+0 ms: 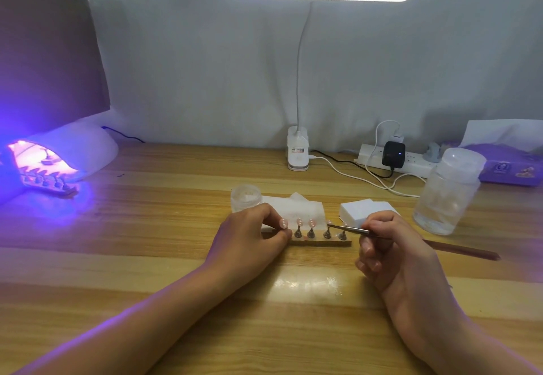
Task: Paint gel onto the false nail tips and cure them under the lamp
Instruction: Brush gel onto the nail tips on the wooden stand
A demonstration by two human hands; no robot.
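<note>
One wide-angle view, worn on the head, looks forward and down from above and behind the left hand and right hand, near them; beyond the hands, the table meets a wall.

A home desk set up as a small nail-art station: a wooden tabletop against a cloth-draped wall, a clip-on desk lamp, a power strip with chargers plugged in, a violet-glowing curing lamp and a tissue box
</note>
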